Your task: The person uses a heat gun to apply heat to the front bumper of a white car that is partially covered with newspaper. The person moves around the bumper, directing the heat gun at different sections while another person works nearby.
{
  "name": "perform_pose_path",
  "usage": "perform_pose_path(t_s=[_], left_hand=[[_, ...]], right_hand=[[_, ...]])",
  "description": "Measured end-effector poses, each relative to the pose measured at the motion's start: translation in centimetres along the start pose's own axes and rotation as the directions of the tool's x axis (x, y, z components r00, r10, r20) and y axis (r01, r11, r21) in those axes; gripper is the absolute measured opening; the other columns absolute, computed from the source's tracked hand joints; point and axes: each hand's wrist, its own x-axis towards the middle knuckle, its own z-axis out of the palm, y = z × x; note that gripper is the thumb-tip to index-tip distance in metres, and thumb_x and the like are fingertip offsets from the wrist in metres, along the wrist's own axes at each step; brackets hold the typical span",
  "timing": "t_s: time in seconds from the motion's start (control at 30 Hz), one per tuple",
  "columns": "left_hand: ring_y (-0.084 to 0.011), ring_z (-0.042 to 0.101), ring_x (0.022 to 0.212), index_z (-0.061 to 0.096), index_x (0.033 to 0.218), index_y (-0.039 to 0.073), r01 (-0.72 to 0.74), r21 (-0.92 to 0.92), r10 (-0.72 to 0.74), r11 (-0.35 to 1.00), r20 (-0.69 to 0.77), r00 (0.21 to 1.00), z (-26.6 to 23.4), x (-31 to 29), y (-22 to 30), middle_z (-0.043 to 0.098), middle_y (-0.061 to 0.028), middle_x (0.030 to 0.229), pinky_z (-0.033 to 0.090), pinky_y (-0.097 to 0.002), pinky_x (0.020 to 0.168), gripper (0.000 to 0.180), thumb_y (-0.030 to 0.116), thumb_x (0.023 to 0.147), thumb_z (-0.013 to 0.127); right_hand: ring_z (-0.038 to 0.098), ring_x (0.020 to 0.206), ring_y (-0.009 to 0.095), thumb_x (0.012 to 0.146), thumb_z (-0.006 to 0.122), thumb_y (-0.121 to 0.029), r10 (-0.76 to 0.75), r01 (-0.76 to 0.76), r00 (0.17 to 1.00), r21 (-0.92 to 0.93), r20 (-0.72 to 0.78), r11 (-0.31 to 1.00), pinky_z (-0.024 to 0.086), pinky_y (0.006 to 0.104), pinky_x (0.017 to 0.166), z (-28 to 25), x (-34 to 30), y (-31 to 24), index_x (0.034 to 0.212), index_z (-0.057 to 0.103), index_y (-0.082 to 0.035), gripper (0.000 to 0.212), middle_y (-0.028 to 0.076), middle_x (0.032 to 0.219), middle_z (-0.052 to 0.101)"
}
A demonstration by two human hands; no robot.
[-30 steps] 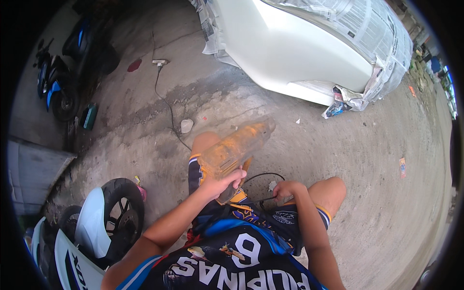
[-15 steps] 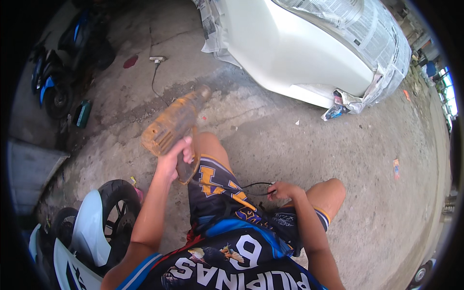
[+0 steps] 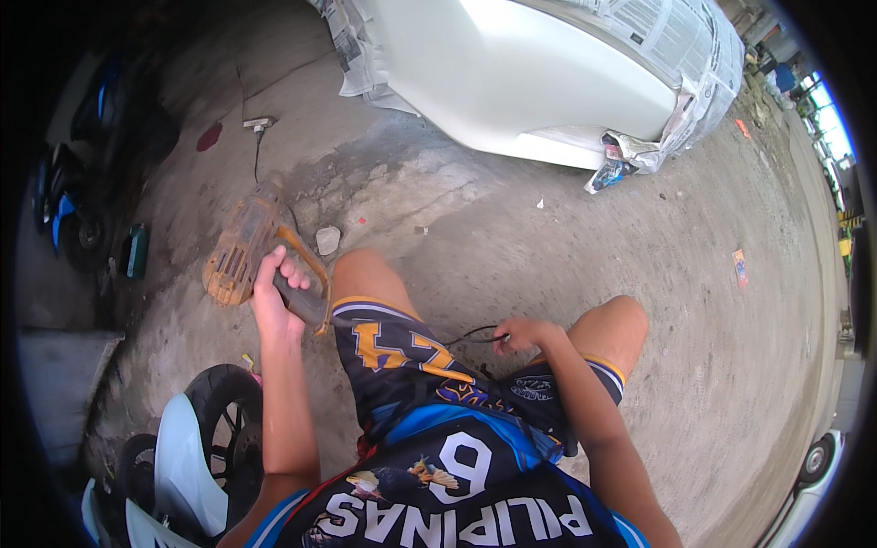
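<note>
My left hand (image 3: pixel 280 297) is wrapped round the grip of a worn, orange-brown heat gun (image 3: pixel 239 245), held out to the left of my knee. Its nozzle points away from me, toward the far left, and looks dim against the floor. Above my lap, the fingers of my right hand (image 3: pixel 527 335) pinch a thin black cord (image 3: pixel 473 334). Part of the cord loops over my shorts, where its run is hard to follow. Beyond my knees stands a glossy white car body panel (image 3: pixel 493 87), out of contact with both hands.
Newspaper masking (image 3: pixel 671 41) covers the panel's upper side. A power strip (image 3: pixel 259 122) with a plugged-in cord lies on the concrete floor (image 3: pixel 438 205). Motorcycles stand at the far left, with a motorcycle wheel (image 3: pixel 224 402) near my left elbow. A green bottle (image 3: pixel 137 250) stands farther off.
My left hand has swung the heat gun leftward and away from the white panel. My right hand still pinches the cord. The whole view has shifted slightly.
</note>
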Motion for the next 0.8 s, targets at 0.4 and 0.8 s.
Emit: perform_pose_path(t_s=[0.4, 0.8], left_hand=[[-0.0124, 0.048, 0.052, 0.054, 0.092, 0.004, 0.246, 0.285, -0.326, 0.926, 0.277, 0.904, -0.4, -6.4, -1.0, 0.048, -0.0016, 0.063, 0.041, -0.0285, 0.051, 0.017, 0.008, 0.082, 0.067], [-0.014, 0.049, 0.051, 0.054, 0.096, 0.002, 0.035, 0.45, -0.204, 0.893, 0.333, 0.921, 0.2, -8.7, -1.9, 0.051, -0.0033, 0.066, 0.041, -0.0285, 0.05, 0.02, 0.009, 0.082, 0.067]], right_hand=[[0.065, 0.08, 0.02, 0.076, 0.073, -0.024, 0.017, -0.02, 1.0, -0.111, -0.021, 0.994, 0.049, 0.0367, 0.067, -1.2, -0.3, -1.5, 0.093, 0.072, -0.011, 0.022, 0.006, 0.081, 0.071], [0.068, 0.071, 0.019, 0.077, 0.07, -0.02, 0.033, -0.038, 0.997, -0.072, -0.067, 0.997, 0.051, 0.0349, 0.065, -2.0, 0.9, -0.9, 0.095, 0.071, -0.009, 0.021, 0.005, 0.074, 0.071]])
